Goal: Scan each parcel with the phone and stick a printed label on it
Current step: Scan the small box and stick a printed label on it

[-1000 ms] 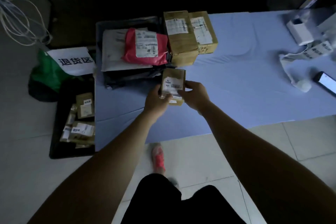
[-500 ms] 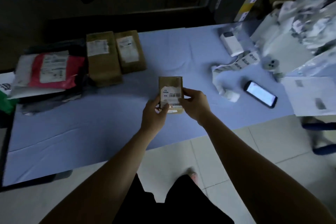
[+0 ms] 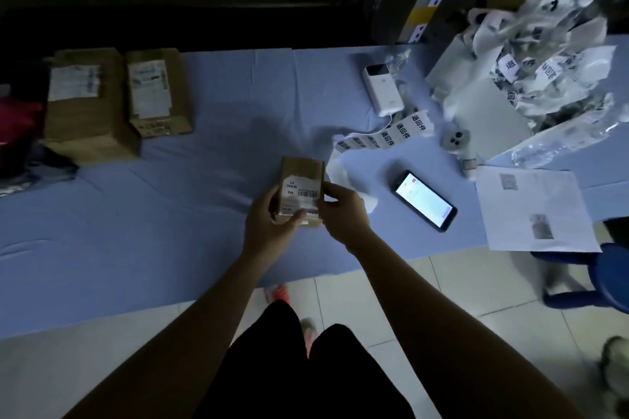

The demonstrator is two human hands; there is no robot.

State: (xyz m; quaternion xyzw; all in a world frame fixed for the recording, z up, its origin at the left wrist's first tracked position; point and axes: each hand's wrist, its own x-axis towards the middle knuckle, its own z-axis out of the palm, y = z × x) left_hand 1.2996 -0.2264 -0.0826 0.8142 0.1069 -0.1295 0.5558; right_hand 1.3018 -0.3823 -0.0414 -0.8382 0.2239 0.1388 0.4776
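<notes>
I hold a small brown cardboard parcel (image 3: pixel 301 180) with a white barcode label over the blue table (image 3: pixel 170 214). My left hand (image 3: pixel 269 226) grips its near left side, thumb on the label. My right hand (image 3: pixel 342 211) holds its right edge. A phone (image 3: pixel 425 201) lies screen up and lit on the table just right of my hands. A strip of printed labels (image 3: pixel 384 136) curls from behind the parcel toward a white label printer (image 3: pixel 383 90).
Two larger brown boxes (image 3: pixel 86 102) (image 3: pixel 156 92) stand at the table's far left, with a red bag (image 3: pixel 17 122) at the edge. A pile of label waste (image 3: pixel 544 71) and a printed sheet (image 3: pixel 534 211) sit at the right. A blue stool (image 3: pixel 606 272) stands by the right corner.
The view has swung right along the table. Both hands carried the small parcel from beside the parcel stack to a spot next to the phone and label strip.
</notes>
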